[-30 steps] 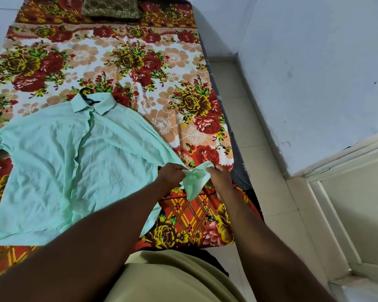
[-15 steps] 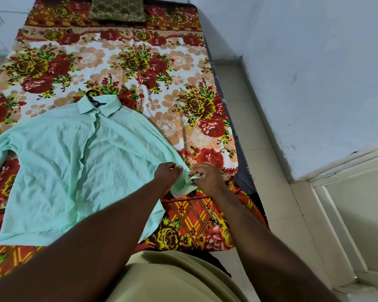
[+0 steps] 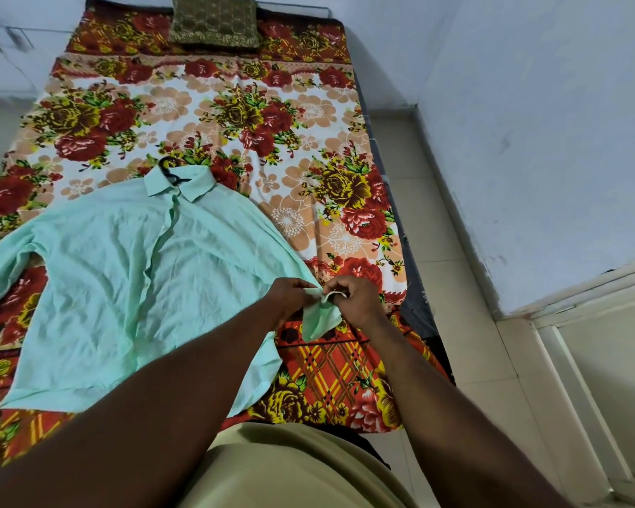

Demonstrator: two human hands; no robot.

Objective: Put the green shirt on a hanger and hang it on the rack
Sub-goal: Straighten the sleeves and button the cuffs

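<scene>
While the green shirt (image 3: 125, 287) is lying flat on the bed (image 3: 308, 159), collar and hanger (image 3: 169, 170) hook pointing away, the left hand (image 3: 290, 298) and right hand (image 3: 356, 302) are pinching its cuff (image 3: 319, 320); the body is spreading leftward, nearer the left hand.

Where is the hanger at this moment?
In the head view, the hook of the black hanger pokes out at the collar of the green shirt, left of centre on the floral bedsheet.

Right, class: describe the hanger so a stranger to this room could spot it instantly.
Start at the big floral bedsheet. A pale green shirt lies flat on it. The hanger is the thin black hook poking from its collar, the only dark, wiry thing there.
</scene>
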